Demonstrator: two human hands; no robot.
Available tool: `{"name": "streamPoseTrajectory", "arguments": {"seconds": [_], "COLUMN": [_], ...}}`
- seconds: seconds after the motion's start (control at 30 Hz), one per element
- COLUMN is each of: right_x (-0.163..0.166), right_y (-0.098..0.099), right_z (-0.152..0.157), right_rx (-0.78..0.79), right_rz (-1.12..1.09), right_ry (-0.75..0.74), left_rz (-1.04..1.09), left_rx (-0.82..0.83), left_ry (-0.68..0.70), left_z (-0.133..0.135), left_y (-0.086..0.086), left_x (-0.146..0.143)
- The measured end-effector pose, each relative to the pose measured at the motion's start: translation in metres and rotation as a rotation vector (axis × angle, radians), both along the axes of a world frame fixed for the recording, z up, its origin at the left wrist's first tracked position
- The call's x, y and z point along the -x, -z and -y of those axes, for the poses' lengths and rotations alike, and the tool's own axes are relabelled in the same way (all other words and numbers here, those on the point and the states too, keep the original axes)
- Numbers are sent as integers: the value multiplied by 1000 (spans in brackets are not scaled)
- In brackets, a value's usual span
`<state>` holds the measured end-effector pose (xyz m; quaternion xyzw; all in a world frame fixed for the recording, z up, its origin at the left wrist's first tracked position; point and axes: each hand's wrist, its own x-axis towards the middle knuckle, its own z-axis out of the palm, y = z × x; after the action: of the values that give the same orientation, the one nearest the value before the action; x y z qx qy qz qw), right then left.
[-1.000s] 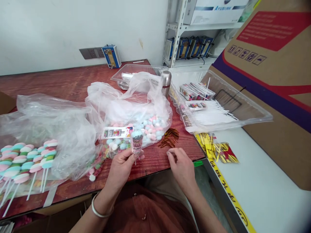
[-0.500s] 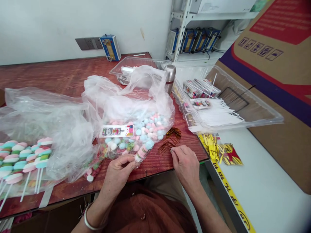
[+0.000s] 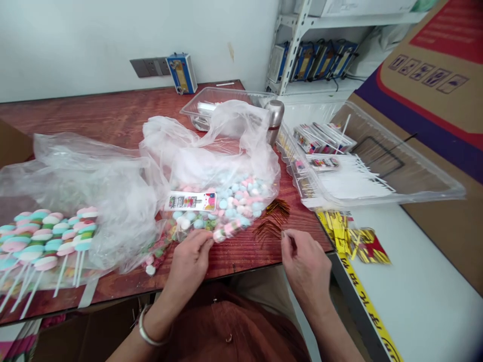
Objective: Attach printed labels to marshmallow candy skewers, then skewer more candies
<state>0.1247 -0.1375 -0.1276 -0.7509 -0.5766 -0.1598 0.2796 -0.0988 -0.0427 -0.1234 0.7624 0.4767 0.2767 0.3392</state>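
Observation:
My left hand (image 3: 192,259) pinches one end of a candy skewer (image 3: 229,230), a row of pink, white and green marshmallows and gummies in clear wrap. It lies nearly level above the table's front edge. My right hand (image 3: 307,261) is closed, thumb against fingertips, just right of a small pile of copper-gold twist ties (image 3: 269,226). Whatever its fingertips hold is too small to make out. Behind the skewer, a clear bag (image 3: 241,196) spills pastel marshmallows, with a printed label card (image 3: 191,201) on it. Loose gummies (image 3: 158,251) lie left of my left hand.
Finished marshmallow skewers (image 3: 49,236) on white sticks lie at the left by a crumpled plastic bag (image 3: 116,196). A steel flask (image 3: 275,118) stands behind. On the right are a clear tray (image 3: 415,193) of sticks and cards, gold tie packs (image 3: 372,246) and a large carton (image 3: 433,125).
The skewer in my left hand has swung from steeply tilted to nearly level. My right hand has drawn slightly right, away from the twist ties. The view has shifted left.

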Motion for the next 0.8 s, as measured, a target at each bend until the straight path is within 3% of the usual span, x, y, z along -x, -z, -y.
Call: {"name": "streamPoseTrajectory", "arguments": {"seconds": [0.1,0.2,0.33,0.57,0.7,0.8], "right_x": [24,53,72,72,73,72], "right_y": [-18,-22,-9,-1,0,0], "right_z": [-9,-20,-28,-20,-21,-25], "right_rx": [-33,2,18,18,-23,-80], "right_rz": [64,91,43,30,-72,-413], "right_ry": [-36,-113,-109,-130,-125,-165], "left_rz": [-205,-320,-289,-151,54,433], "left_rx": [-256,-401,-442,-435,-210,255], "left_ry": [110,141,123,100,29,-84], "left_z": [3,6,11,18,16,14], "left_y": [-5,-8,-10,-2,-3,-4], "left_x": [-15,-31,-42,-42,-45,-54]}}
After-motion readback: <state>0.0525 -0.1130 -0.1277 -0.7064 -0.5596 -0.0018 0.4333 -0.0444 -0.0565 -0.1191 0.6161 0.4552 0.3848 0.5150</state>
